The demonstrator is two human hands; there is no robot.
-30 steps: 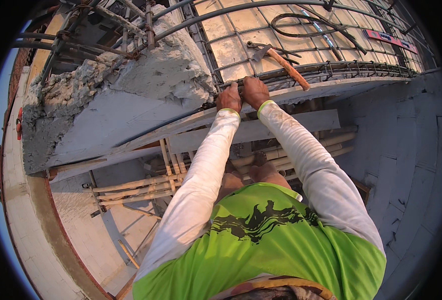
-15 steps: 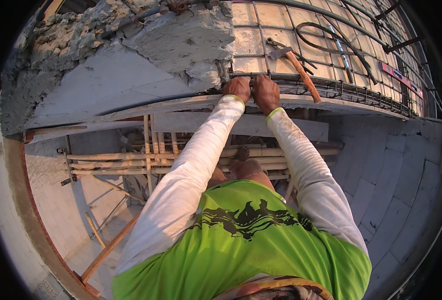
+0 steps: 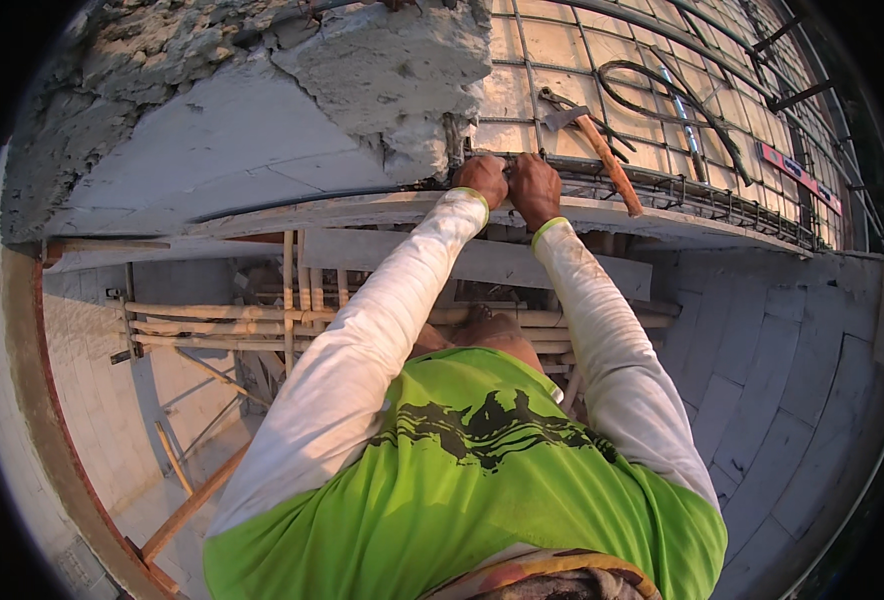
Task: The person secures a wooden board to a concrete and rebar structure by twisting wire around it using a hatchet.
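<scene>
- Gripping the steel rebar cage point(image 3: 662, 185) at the slab edge, the left hand point(image 3: 481, 180) and right hand point(image 3: 534, 186) sit side by side, both curled tight around bars just beside the broken concrete block point(image 3: 382, 75).
- Whether a tie wire or tool is pinched in the fingers, I cannot tell.
- Leaning out over the drop to the bamboo scaffold poles point(image 3: 292, 315) below, the person could fall if a bar shifts or a hand slips.
- The hammer point(image 3: 602, 150) lies loose on the mesh near the right hand; a knock could send it over the edge.
- Crumbling concrete could shed chunks onto the hands.
</scene>
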